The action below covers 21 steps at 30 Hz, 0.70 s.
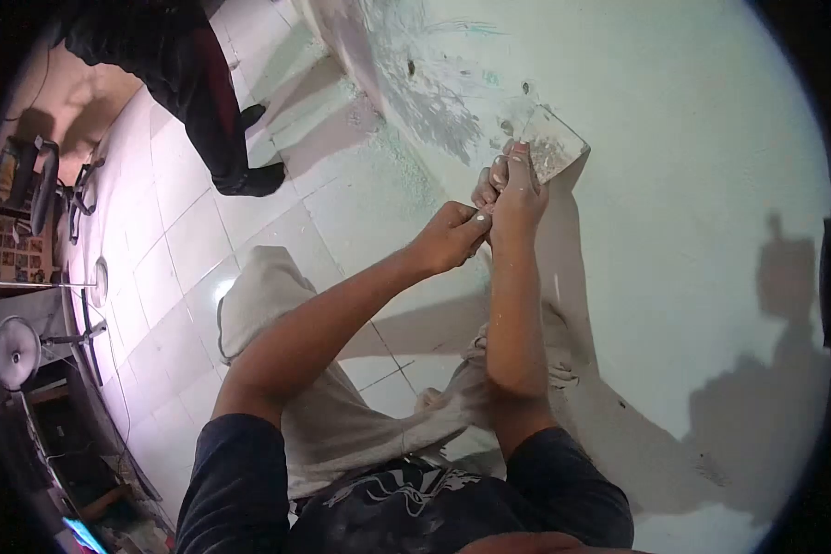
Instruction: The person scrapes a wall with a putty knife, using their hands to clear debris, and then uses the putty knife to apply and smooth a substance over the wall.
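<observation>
A wide metal scraper blade (554, 140), smeared with pale filler, lies flat against the pale green wall (692, 212). My right hand (517, 189) grips its handle, fingers wrapped around, index finger stretched along the blade. My left hand (452, 235) closes over the lower end of the handle, just under the right hand. Both forearms reach out from my dark T-shirt. The handle itself is hidden by the fingers.
Scraped grey patches (434, 102) mark the wall above left of the blade. A white tiled floor (185, 249) runs along the wall's base. Another person's dark trouser legs and shoes (222, 120) stand to the left. A fan (14, 351) and chair (46, 185) sit far left.
</observation>
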Each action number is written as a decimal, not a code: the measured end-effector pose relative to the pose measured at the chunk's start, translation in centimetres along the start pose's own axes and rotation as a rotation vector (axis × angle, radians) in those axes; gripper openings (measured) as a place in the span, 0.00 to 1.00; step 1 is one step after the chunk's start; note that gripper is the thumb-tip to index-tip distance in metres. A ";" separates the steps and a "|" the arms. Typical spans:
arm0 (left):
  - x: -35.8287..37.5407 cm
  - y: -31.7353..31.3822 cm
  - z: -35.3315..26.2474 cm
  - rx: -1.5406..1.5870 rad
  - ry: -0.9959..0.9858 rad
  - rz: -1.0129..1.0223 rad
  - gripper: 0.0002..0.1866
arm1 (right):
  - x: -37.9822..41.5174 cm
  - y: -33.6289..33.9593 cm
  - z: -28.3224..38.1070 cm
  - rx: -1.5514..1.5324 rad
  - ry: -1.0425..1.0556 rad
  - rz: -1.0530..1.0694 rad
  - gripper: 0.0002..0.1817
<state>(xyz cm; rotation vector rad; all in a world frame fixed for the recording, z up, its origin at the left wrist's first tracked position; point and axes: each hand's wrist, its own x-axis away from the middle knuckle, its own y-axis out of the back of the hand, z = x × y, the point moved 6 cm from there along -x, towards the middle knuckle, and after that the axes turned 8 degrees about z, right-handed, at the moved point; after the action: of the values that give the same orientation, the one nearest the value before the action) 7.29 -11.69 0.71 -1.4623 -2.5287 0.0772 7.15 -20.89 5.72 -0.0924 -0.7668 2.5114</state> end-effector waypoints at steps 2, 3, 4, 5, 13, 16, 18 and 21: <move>0.1 -0.6 -0.4 0.047 -0.023 0.018 0.25 | 0.0 0.2 0.1 -0.036 -0.013 0.009 0.13; 0.0 -0.8 -0.8 0.051 -0.010 0.014 0.24 | 0.1 -0.1 0.6 0.010 -0.028 -0.002 0.10; -0.1 -0.9 -1.1 0.054 0.003 0.010 0.24 | 0.1 -0.3 1.1 0.055 -0.044 -0.013 0.09; -0.2 -1.0 -1.3 0.085 0.054 0.019 0.23 | -0.1 -0.4 1.3 0.071 -0.061 -0.002 0.10; 0.2 -2.7 -0.8 0.229 -0.030 0.014 0.24 | 1.2 -0.6 2.2 0.125 0.072 0.142 0.14; 0.6 -3.0 0.5 0.255 -0.018 0.006 0.24 | 1.7 0.3 1.3 0.136 0.079 0.112 0.15; 0.8 -2.8 0.7 0.247 -0.030 -0.011 0.25 | 1.5 0.6 0.7 0.134 0.048 0.103 0.16; 0.9 -2.5 0.6 0.260 -0.008 0.006 0.25 | 1.4 0.4 0.6 0.174 0.053 0.085 0.16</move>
<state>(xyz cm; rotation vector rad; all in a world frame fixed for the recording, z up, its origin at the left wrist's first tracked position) 4.63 -12.10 0.69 -1.3682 -2.4115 0.3978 5.65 -20.75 6.13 -0.1330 -0.5315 2.6330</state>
